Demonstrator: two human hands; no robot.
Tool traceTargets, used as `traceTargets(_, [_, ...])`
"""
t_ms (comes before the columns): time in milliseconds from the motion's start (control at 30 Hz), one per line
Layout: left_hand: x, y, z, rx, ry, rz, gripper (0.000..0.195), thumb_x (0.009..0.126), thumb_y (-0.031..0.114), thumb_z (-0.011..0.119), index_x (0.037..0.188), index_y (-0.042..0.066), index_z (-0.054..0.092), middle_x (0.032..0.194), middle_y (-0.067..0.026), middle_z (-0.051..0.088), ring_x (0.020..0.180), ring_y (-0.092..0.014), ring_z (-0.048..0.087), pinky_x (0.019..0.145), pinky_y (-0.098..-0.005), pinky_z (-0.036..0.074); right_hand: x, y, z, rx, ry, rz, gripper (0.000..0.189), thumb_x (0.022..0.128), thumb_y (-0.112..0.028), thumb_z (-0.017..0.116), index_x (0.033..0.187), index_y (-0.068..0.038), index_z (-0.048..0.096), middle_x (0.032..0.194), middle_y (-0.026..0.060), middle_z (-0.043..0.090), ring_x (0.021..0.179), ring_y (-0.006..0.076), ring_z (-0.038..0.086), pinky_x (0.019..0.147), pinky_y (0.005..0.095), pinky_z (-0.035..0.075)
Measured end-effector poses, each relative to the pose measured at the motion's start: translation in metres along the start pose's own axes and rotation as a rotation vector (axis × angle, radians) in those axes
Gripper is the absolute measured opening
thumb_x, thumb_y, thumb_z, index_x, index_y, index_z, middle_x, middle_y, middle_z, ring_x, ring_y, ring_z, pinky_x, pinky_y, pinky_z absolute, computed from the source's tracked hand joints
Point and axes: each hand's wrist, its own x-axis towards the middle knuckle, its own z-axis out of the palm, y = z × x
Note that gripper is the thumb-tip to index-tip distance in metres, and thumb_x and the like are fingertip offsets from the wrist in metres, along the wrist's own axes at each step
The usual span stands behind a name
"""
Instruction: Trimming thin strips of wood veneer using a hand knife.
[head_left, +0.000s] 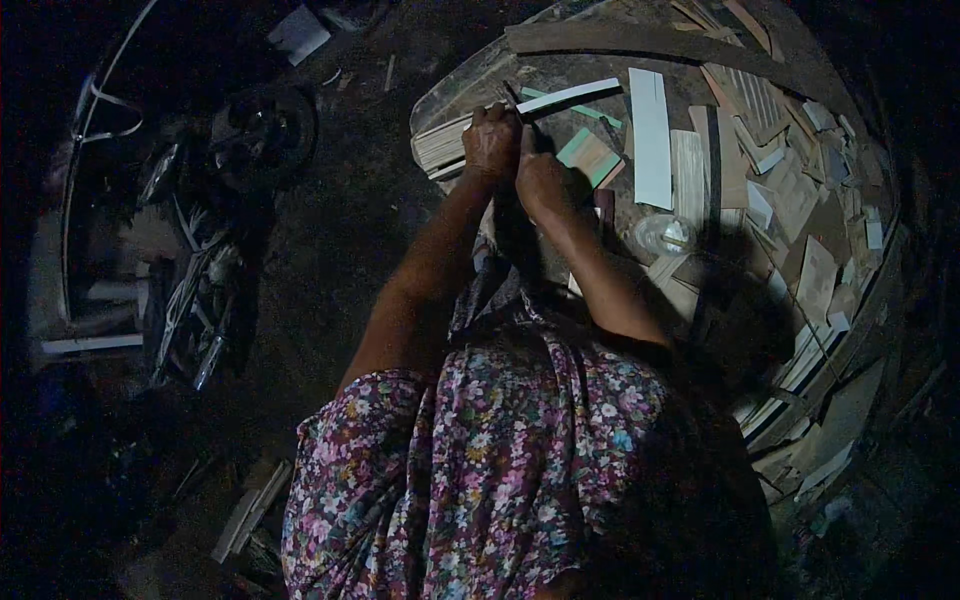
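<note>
My left hand (491, 142) is closed over the near end of a narrow white strip (574, 95), at the right end of a bundle of thin pale strips (444, 148). Close beside it on the right is my right hand (546, 180), its fingers curled and mostly in shadow. A thin dark piece (511, 91) sticks out just beyond my hands; whether my right hand grips it is not visible. Beyond the right hand lie a thin green strip (596, 118) and a wooden piece with green edges (589, 156).
The worktable (450, 90) holds a broad white strip (650, 139), a round clear container (664, 235) and a long dark board (637, 41) at the back. Scrap pieces (799, 199) crowd the right side. Tangled strips and dark objects (191, 277) stand at left in dim light.
</note>
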Motion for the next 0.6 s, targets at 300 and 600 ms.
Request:
traceTargets(300, [-0.003,0.0,-0.013,-0.006,-0.07,-0.022,0.024,0.063,0.017,0.059,0.083,0.005,0.054,0.088,-0.0088,0.051,0.085,-0.03,0.048,0.05,-0.0376,0.047,0.021,-0.022,-0.031,0.18,-0.308,0.15,0.036,0.081,-0.006,0.032,0.116,0.003,0.033,0.103,0.0252,0.046,0.09,0.0352,0.05,0.073,0.0454,0.043])
traceTargets(600, [-0.004,-0.013,0.007,0.037,-0.041,0.063,0.021,0.071,0.023,0.052,0.089,0.011,0.054,0.088,-0.0097,0.053,0.082,-0.03,0.051,0.052,-0.039,0.046,0.011,-0.021,-0.016,0.034,0.039,-0.005,0.018,0.074,-0.006,0.047,0.082,0.004,0.058,0.068,0.022,0.057,0.062,0.0312,0.059,0.049,0.0413,0.048])
